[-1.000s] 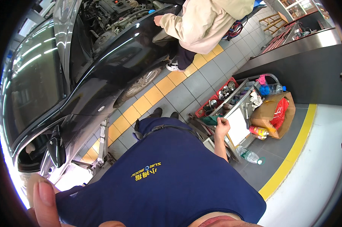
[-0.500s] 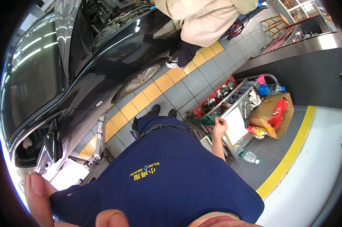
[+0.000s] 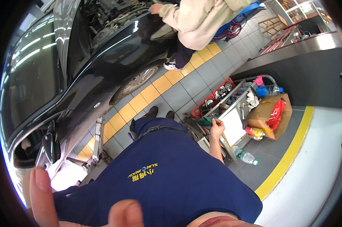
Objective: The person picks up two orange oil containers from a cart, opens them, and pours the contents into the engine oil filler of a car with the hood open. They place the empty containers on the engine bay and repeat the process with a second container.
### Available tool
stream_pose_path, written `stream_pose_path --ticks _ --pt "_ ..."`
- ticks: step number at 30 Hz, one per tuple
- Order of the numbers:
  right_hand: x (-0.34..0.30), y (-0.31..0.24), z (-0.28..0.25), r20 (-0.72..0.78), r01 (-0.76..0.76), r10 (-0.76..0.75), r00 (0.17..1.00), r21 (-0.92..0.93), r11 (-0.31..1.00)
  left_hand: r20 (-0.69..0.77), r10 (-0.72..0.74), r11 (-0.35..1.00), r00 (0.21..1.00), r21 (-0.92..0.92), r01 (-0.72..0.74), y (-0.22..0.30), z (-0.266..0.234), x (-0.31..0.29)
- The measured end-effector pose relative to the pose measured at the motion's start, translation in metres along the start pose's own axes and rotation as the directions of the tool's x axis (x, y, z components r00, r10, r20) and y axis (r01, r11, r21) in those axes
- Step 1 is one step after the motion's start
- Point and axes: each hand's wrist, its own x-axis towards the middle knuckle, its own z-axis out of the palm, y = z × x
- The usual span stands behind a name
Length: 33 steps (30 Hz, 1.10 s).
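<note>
Right hand (image 3: 217, 129), fingers curled, any grip impossible to tell, just beside dark green item (image 3: 205, 121) and white panel (image 3: 235, 128).

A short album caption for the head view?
Left hand up close, right hand by a metal cart, black car opposite.

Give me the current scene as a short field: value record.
Left hand: close to the camera, thumb and index finger apart, nothing visible in it
Right hand: by the metal cart, fingertips together; cannot tell if they hold anything
Beside cart: cardboard box with red bag, red-and-yellow can, clear bottle
Vehicle: black car, engine bay exposed
Other person: beige jacket, standing by the car's front
</note>
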Motion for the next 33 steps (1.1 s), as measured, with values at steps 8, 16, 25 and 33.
stream_pose_path --ticks 8,16,25,33 --pt "0.004 -0.004 0.003 -0.017 -0.088 0.088 0.996 -0.016 0.996 0.007 0.015 1.000 1.000 0.005 -0.015 -0.003 0.001 -0.003" --pt "0.015 0.007 0.009 -0.029 0.022 -0.023 0.999 -0.027 0.999 -0.025 0.001 1.000 1.000 -0.029 -0.001 -0.012 0.019 0.006" --pt "0.011 -0.003 0.014 -0.020 -0.028 0.027 0.999 -0.031 0.999 -0.011 0.008 0.999 1.000 0.033 -0.007 -0.013 -0.004 -0.006" --pt "0.010 -0.011 0.023 0.018 -0.068 0.067 0.998 0.017 0.998 -0.027 0.015 1.000 1.000 -0.016 -0.016 -0.019 0.023 0.002"
